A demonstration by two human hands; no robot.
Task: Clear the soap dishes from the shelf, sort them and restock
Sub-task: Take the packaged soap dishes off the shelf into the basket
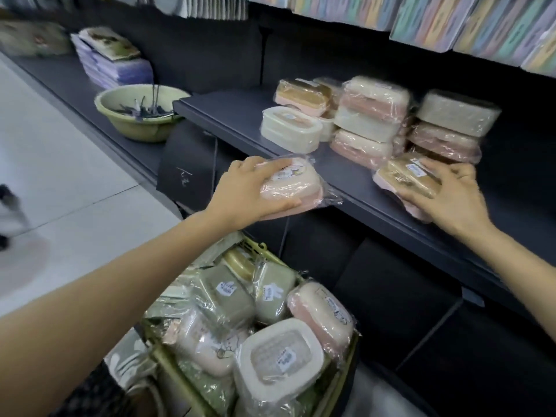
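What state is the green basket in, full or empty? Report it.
Full. The green basket is heaped with wrapped soap dishes, some rising above its rim.

You look through a single head-worn wide-angle view, facing forward and down, so no second view shares any of it. It sits close: both of your forearms enter from the bottom edge and reach up the frame. Your left hand (255,191) lies near the middle, your right hand (451,200) off to its right. Beyond both hands the dark shelf (240,112) runs slantwise, tilted by the lens. Below your left hand, nearest the camera, a green basket (168,359) fills the lower centre. Left of your left hand the pale floor (60,164) shows.
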